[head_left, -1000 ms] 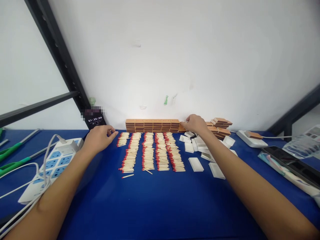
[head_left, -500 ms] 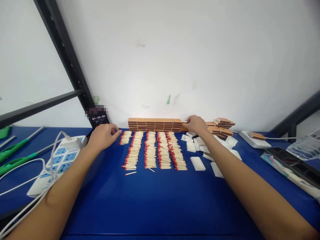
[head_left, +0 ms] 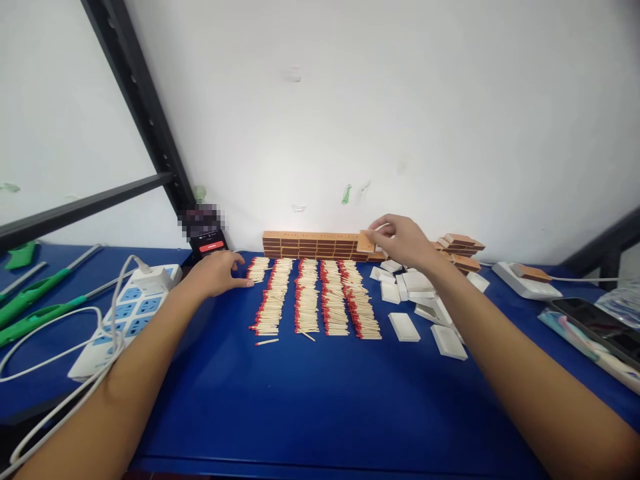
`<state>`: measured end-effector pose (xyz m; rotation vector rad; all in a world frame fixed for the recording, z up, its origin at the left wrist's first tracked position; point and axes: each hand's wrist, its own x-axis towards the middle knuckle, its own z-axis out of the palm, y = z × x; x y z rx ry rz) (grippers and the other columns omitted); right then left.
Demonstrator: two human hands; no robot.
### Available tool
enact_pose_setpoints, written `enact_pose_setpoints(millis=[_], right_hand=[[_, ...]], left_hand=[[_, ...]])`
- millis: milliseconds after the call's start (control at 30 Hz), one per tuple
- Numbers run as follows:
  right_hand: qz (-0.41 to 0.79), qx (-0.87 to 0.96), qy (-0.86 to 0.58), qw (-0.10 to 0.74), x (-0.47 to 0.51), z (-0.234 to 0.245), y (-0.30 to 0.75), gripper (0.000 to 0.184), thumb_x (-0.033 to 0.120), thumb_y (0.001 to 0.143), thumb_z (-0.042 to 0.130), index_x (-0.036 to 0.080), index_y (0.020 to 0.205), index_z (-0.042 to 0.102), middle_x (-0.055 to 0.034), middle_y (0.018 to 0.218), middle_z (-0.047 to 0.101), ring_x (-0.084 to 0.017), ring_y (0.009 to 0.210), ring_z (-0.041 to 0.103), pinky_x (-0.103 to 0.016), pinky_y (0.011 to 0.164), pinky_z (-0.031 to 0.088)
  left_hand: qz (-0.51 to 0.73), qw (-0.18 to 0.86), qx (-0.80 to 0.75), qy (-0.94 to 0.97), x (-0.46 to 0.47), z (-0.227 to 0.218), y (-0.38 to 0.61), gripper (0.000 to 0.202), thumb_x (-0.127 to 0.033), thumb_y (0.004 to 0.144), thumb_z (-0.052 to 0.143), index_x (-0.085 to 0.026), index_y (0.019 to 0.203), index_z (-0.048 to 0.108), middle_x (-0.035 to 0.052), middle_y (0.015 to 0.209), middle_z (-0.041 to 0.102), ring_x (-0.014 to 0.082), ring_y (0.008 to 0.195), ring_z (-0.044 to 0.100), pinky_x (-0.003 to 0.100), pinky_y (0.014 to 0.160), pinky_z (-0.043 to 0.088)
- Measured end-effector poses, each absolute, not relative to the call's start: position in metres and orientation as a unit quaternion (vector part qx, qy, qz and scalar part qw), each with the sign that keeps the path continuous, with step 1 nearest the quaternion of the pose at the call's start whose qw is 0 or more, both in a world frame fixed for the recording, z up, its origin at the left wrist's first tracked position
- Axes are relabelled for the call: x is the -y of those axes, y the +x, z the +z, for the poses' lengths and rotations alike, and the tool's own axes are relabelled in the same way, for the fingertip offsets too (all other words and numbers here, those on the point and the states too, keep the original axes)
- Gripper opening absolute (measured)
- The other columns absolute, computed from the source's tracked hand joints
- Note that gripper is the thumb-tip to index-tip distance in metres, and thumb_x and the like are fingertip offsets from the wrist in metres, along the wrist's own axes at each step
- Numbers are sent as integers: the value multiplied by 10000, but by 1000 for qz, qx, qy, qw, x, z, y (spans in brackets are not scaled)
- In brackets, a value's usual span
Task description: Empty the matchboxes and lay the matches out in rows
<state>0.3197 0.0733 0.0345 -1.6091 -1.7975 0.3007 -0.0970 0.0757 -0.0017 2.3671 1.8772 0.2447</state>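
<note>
My right hand (head_left: pixel 400 239) pinches a matchbox (head_left: pixel 367 241) between thumb and fingers, in front of the right end of a long stacked wall of matchboxes (head_left: pixel 310 245). My left hand (head_left: pixel 220 272) has its thumb and fingers apart and holds nothing; it rests just left of the shortest heap of matches (head_left: pixel 258 269). Several columns of red-tipped matches (head_left: pixel 309 300) lie side by side on the blue table (head_left: pixel 300 400). One loose match (head_left: pixel 267 342) lies in front of them. White inner trays (head_left: pixel 404 327) are scattered below my right forearm.
A loose pile of matchboxes (head_left: pixel 459 247) stands behind my right wrist. At the right are a white device (head_left: pixel 525 281) and a dark phone (head_left: pixel 597 327). On the left lie a power strip (head_left: pixel 127 313) with cables, green-handled tools (head_left: pixel 40 320), and an upright phone (head_left: pixel 210 245).
My right hand has lifted slightly and now shows a matchbox in its pinch. My left hand's thumb and fingers have spread apart near the matches. The upright phone's screen now shows a red bar.
</note>
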Motion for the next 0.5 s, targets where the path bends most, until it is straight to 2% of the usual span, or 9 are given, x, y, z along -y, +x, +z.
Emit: enact_pose_setpoints(millis=[100,167,267,367,433,500], right_hand=[[161,783,-512,314,-61,40,281,264,338,982,536,173,1045,732,-101,983,768,-208,859,671,-306,759,497],[186,820,-468,274,-55,42,258,283,323,1004,492,180,1072,727,-85,965,749,-198,826,643,-301,732,484],[220,835,-443,241,-54,44,229,295,259,1021,425,187,1063,708,-69,971,735,-169,759,623,-271,673,462],[240,824,-464,219,-64,42,199,359,223,1039,338,173,974,688,-75,941,733,-151,685,616,-261,621,438],[226,826,-481,189,-75,39,177,375,238,1037,342,165,906,686,-84,893,738,-155,661,621,-267,579,412],[168,841,-492,149,-87,35,154,320,270,1014,432,168,898,712,-89,904,762,-175,722,659,-268,583,416]], left_hand=[[95,61,-610,784,-79,-5,-99,576,-576,709,816,-191,1133,757,114,1113,790,314,997,734,339,751,528],[105,56,-600,791,-80,-7,-100,555,-558,736,805,-188,1146,752,111,1110,785,306,1002,728,338,757,524],[111,42,-584,803,-82,-12,-100,514,-539,774,801,-190,1148,749,110,1122,780,301,1009,719,340,769,513],[99,26,-576,811,-83,-14,-99,484,-536,807,799,-182,1133,745,116,1113,781,299,997,713,339,749,491],[86,12,-577,812,-84,-16,-99,470,-556,825,789,-177,1098,747,123,1107,781,303,997,709,340,737,477],[74,-1,-581,810,-84,-16,-99,470,-592,838,769,-176,1057,756,130,1107,782,309,1002,707,342,732,468]])
